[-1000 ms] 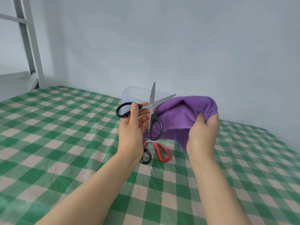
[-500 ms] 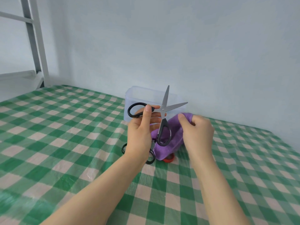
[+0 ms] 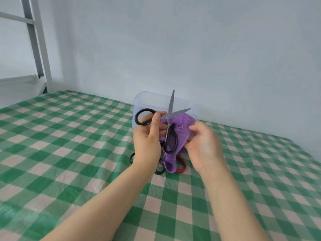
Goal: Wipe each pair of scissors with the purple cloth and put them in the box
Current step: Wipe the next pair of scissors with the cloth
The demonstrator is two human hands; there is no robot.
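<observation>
1. The left hand (image 3: 147,143) is held above the checked table (image 3: 83,136). Its thumb and fingers pinch one handle loop of the black scissors (image 3: 169,117).
2. The scissors are splayed into an X. The pinched loop sits at 9 o'clock from the pivot and the free loop hangs at 6. One blade stands at 12 and the other reaches toward 2.
3. The clear box (image 3: 149,102) stands on the table at 12 o'clock from both hands, just behind the blades.
4. The purple cloth (image 3: 183,126) is bunched at 3 o'clock from the pivot, and the 2 o'clock blade lies along its top edge. Its lower end drapes over a black-handled pair (image 3: 160,169) and a red-handled pair (image 3: 182,168) on the table, at 6 o'clock.
5. The right hand (image 3: 203,146) is motion-blurred, with fingers curled into the cloth's right side.
6. Judgement: the wipe turns on the cloth meeting the blades from the right, so the right hand is nearer the steel and the left only steadies.
</observation>
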